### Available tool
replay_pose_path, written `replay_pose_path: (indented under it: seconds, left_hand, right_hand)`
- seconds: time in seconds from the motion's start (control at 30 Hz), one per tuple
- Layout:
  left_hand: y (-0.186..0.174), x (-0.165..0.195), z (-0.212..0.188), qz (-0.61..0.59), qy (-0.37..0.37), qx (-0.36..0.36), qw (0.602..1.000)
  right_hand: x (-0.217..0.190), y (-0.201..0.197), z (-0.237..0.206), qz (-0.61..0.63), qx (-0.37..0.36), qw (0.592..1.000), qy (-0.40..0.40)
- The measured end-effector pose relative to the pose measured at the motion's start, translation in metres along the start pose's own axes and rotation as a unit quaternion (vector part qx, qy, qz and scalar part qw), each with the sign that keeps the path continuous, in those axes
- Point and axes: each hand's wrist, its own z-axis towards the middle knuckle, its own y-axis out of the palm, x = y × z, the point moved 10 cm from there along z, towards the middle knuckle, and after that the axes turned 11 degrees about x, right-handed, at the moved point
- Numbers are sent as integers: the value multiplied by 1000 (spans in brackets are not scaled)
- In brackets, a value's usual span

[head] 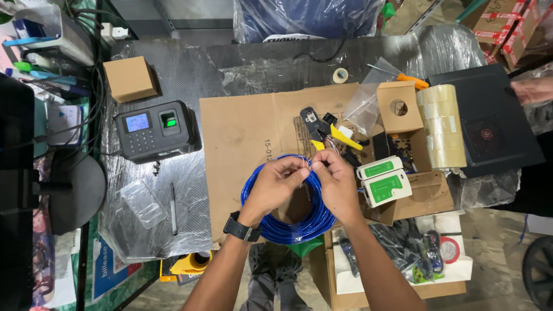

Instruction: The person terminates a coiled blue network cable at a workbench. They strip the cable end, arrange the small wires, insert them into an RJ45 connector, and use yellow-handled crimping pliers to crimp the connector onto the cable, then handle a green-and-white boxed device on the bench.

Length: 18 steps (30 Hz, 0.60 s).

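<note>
My left hand [276,183] and right hand [337,181] were together, fingertips pinched on the thin wire ends [311,163] of one coil of blue cable [288,227], which lay looped beneath both hands on a flattened cardboard sheet [236,132]. One black watch [241,228] sat on my left wrist. Just right of my right hand lay two white-and-green cable testers [383,178]. Just beyond my fingertips sat one yellow-handled tool [344,137]. Farther right stood a stack of clear tape rolls [442,125]. Well left of my left hand, on the worktop [190,75], sat one fingerprint keypad terminal [152,129] and, farther off, one small cardboard box [129,78].
</note>
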Motion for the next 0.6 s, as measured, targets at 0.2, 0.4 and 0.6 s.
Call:
replay_pose_path:
  seconds: [0.2, 0.4, 0.6]
  left_hand:
    - [-3, -6, 3, -9, -25, 24, 999]
    - [-5, 0, 9, -47, -5, 25, 999]
    - [-9, -2, 12, -24, 10, 48, 999]
  right_hand:
    - [7, -3, 3, 66, 1, 997, 38]
    - [10, 1, -3, -45, -75, 995, 38]
    - [7, -1, -6, -84, -66, 994, 35]
